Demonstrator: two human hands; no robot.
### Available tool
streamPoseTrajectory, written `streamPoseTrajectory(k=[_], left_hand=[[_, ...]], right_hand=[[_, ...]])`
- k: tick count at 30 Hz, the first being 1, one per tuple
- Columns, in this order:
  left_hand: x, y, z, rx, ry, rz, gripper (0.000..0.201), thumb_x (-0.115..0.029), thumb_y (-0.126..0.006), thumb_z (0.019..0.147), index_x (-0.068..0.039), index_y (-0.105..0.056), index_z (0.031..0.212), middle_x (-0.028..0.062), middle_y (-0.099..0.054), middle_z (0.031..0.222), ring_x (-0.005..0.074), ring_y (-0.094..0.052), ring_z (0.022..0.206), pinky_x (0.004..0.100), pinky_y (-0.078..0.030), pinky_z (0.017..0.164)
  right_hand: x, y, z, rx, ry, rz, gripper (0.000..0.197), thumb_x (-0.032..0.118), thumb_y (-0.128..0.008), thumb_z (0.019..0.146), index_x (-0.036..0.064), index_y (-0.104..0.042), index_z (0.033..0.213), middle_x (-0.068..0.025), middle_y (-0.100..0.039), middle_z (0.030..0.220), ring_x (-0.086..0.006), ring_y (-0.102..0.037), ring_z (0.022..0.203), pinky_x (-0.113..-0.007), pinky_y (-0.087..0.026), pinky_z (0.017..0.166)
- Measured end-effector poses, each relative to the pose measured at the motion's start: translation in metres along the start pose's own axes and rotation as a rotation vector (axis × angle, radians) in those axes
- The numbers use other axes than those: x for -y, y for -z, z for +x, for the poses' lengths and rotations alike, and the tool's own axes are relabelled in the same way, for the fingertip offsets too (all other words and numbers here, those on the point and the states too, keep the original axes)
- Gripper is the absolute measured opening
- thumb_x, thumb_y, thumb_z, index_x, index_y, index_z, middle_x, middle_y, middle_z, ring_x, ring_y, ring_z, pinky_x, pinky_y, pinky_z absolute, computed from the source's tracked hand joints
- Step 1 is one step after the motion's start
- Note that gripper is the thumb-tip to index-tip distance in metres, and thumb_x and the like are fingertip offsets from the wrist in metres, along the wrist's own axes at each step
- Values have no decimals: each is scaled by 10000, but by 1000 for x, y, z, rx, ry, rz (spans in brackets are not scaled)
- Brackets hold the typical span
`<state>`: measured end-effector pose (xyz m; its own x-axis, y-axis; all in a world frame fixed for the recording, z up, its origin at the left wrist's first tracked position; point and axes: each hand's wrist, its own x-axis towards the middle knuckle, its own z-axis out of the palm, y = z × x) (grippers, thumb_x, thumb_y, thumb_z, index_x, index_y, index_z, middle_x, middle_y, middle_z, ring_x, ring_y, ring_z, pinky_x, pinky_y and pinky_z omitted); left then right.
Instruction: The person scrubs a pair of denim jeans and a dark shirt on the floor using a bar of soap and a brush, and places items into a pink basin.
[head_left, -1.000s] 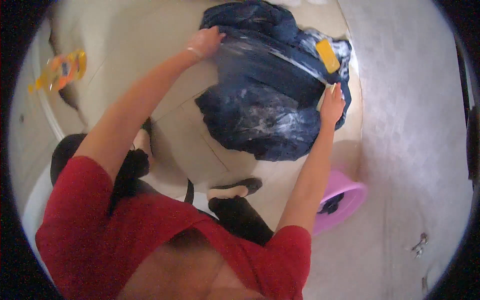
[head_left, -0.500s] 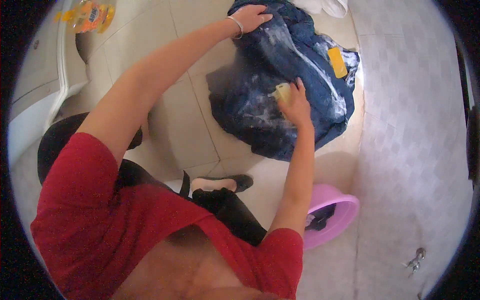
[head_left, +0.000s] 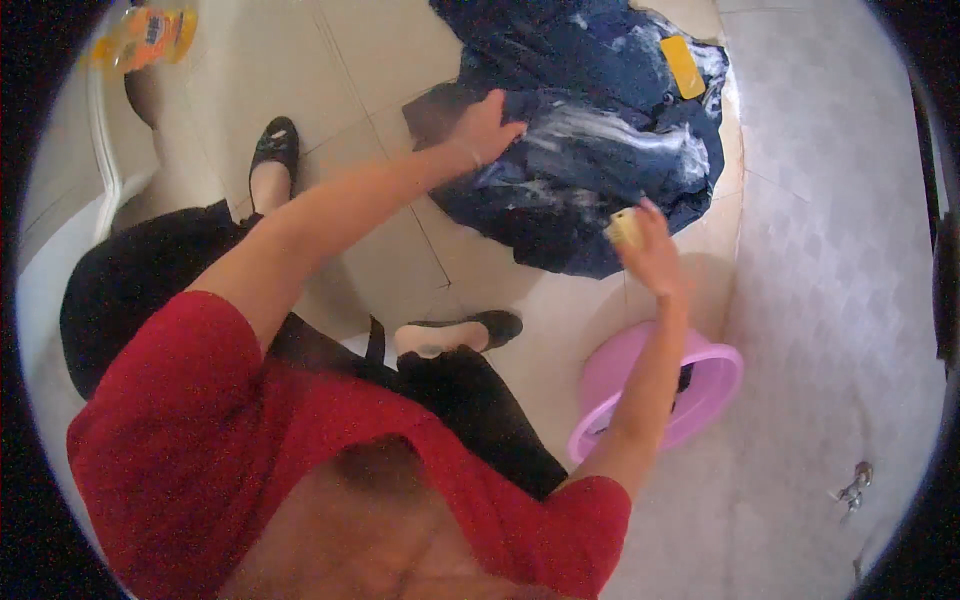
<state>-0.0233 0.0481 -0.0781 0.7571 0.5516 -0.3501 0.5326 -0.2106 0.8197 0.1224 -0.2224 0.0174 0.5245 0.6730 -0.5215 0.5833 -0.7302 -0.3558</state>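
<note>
Dark blue denim clothing lies spread on the tiled floor, streaked with white suds. My left hand is over its left edge, fingers apart and slightly blurred; whether they touch the cloth is hard to tell. In my right hand is a small pale yellow scrub brush, gripped by the fingers at the cloth's lower right edge. A flat yellow bar, which looks like soap, rests on the sudsy cloth near the wall.
Below my right forearm stands a pink basin with dark cloth inside. A metal tap juts from the grey tiled wall. At the upper left is a clear bottle of orange liquid. My black shoes are on the floor.
My left hand has come down from the top of the clothing to its left edge. My right hand, still holding the brush, has moved right and nearer, toward the lower edge.
</note>
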Motion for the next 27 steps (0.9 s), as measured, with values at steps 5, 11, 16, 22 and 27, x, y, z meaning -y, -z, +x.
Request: streamPoseTrajectory(k=[5, 11, 16, 22, 27], left_hand=[[-23, 24, -29, -167, 12, 28, 506, -189, -721, 658, -42, -420, 1038, 171, -534, 1008, 325, -547, 906, 396, -438, 762], [10, 27, -65, 292, -644, 632, 708, -328, -639, 718, -16, -350, 1284, 136, -258, 1396, 269, -209, 1308, 431, -172, 1058], [15, 29, -48, 448, -728, 622, 732, -414, -547, 774, -11, -279, 1324, 128, -213, 1421, 262, -153, 1329, 420, -112, 1075], [20, 43, -55, 682, -592, 737, 754, -436, -538, 762, 13, -287, 1313, 161, -256, 1393, 282, -168, 1322, 435, -121, 1072], [16, 37, -43, 539, -765, 651, 769, -461, -547, 755, 16, -302, 1307, 164, -255, 1394, 268, -188, 1318, 428, -122, 1072]], right_hand=[[40, -11, 14, -161, 76, 322, 559, 85, -600, 739, 171, -442, 1269, -165, -489, 1124, -307, -477, 1058, -363, -390, 908], [159, -81, 78, -675, 173, 61, 440, 282, -579, 777, 239, -504, 1208, -153, -521, 873, -324, -482, 801, -386, -420, 687], [92, -54, 162, -903, -279, -321, 293, 340, -576, 794, 257, -552, 1074, -132, -495, 771, -306, -501, 678, -420, -386, 518], [181, -68, 148, -632, -396, 199, 268, 324, -575, 804, 202, -588, 1043, -149, -529, 786, -320, -506, 676, -415, -414, 572], [109, -79, 163, -1103, -190, -330, 253, 362, -527, 823, 168, -600, 967, -156, -566, 797, -347, -536, 662, -424, -440, 583]])
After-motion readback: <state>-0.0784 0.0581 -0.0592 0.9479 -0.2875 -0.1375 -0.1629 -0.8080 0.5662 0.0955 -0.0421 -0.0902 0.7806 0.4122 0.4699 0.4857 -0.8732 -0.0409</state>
